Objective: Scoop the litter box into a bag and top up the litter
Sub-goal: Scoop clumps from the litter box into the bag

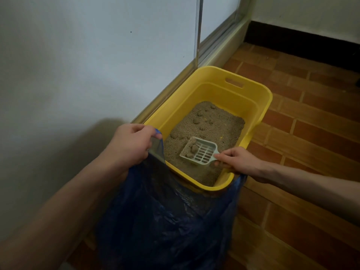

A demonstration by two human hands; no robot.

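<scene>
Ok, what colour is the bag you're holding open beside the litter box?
Dark blue, slightly see-through plastic bag, gripped at its rim by the left hand; the head view shows it.

Two bare forearms in frame, left hand (pixel 130 145) and right hand (pixel 234 160) both ungloved, no sleeves visible up to the frame edges, no watch, rings or bands on wrists or fingers (nails short, as far as the left thumb shows).
</scene>
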